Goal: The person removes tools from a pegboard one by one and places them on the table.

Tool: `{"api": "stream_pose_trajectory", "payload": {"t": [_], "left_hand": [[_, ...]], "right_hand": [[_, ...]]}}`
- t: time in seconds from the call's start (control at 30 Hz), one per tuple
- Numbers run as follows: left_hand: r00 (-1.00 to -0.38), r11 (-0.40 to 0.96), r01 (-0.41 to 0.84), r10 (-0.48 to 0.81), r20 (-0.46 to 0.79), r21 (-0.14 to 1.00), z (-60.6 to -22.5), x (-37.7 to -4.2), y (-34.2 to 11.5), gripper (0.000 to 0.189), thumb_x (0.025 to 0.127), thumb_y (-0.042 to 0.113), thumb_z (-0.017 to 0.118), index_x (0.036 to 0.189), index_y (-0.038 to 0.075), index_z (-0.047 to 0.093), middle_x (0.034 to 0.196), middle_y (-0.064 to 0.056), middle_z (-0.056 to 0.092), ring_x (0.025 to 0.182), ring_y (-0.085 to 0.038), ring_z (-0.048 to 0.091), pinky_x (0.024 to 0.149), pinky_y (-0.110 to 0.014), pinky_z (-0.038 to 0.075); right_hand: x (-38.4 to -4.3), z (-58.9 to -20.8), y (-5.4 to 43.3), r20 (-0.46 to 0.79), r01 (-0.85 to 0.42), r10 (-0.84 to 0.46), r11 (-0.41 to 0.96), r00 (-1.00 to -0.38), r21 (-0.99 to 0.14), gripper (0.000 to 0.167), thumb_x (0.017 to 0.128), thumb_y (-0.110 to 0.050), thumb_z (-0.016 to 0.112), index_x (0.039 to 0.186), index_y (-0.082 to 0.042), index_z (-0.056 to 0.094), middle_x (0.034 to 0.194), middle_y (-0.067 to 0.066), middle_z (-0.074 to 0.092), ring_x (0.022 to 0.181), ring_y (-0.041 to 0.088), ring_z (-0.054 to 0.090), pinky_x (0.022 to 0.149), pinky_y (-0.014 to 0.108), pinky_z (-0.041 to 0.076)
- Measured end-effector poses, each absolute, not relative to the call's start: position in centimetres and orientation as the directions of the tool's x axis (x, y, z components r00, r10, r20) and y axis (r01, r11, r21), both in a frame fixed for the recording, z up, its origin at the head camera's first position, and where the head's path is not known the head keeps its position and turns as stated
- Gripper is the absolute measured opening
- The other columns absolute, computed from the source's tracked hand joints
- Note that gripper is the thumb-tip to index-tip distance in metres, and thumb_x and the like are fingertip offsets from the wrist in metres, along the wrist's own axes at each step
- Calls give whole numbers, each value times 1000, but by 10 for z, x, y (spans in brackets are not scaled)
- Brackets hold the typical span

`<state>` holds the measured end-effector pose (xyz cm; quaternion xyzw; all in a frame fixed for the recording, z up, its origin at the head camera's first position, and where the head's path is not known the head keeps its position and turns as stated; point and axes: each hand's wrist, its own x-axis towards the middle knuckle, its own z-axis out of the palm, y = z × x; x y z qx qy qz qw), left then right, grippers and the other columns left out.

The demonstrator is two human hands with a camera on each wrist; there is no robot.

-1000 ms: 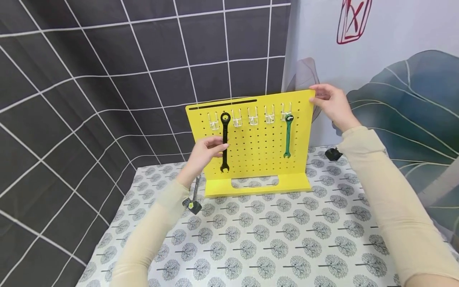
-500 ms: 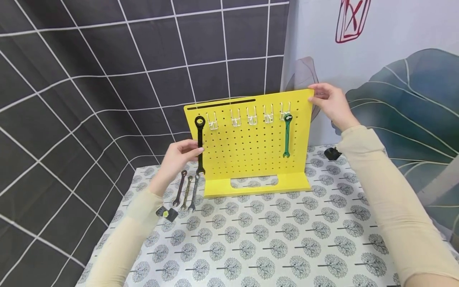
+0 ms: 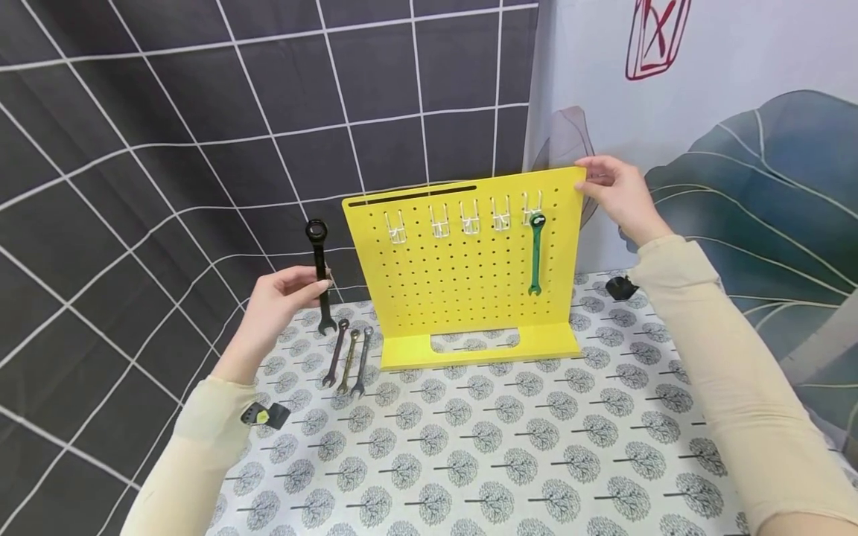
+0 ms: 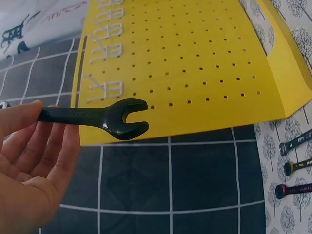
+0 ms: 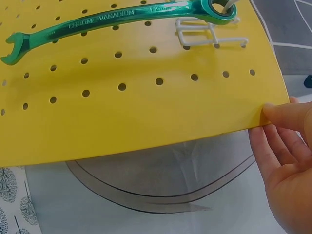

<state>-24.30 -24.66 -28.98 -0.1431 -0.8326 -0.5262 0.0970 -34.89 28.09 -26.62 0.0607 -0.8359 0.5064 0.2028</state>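
Note:
My left hand [image 3: 276, 309] pinches a black combination wrench [image 3: 319, 260] by its shaft, left of the yellow pegboard [image 3: 462, 283] and off its surface. The wrench's ring end is up, and its open end [image 4: 127, 119] fills the middle of the left wrist view. With thumb and fingers, my right hand [image 3: 620, 195] grips the pegboard's upper right corner. A green wrench [image 3: 536, 257] hangs by its ring from the rightmost white hook [image 5: 209, 34]. The other white hooks, such as the leftmost hook [image 3: 396, 229], hold nothing.
Below the held wrench, three smaller wrenches lie side by side on the tree-patterned cloth: a dark reddish wrench [image 3: 336, 353], a gold-coloured wrench [image 3: 348, 362] and a silver wrench [image 3: 363, 362]. A dark gridded curtain [image 3: 281, 112] hangs behind and to the left.
My left hand has carried the black wrench leftward, from in front of the pegboard to beyond its left edge. The three wrenches on the cloth have come into view. My right hand stays put.

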Motion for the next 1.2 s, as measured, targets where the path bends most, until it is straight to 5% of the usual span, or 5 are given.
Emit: {"api": "stream_pose_trajectory", "payload": {"t": [0.4,0.93,1.2], "left_hand": [[-941,413,334,90,327,847,-308,-242,-271,32,97,15,70,120,-7,66,97,19,71,84,-3,70,77,-21,60],[-952,447,263,-25,306,855,-339,-259,-296,42,97,18,69,126,-13,61,95,9,68,81,3,67,75,-21,60],[-970,457,124,-133,206,881,-360,-268,-308,42,99,18,66,130,-10,59,98,4,68,77,3,63,73,-17,59]], "right_hand": [[-347,-269,280,388,-294,107,483,-915,-825,42,99,-19,66,140,-18,59,127,3,61,109,14,55,94,27,46],[-348,-266,279,393,-289,112,504,-913,-814,43,100,-20,66,142,-17,58,129,5,60,111,16,55,96,29,47],[-347,-267,279,396,-290,116,503,-911,-814,42,99,-21,66,141,-18,59,127,4,60,109,15,55,93,27,47]]}}
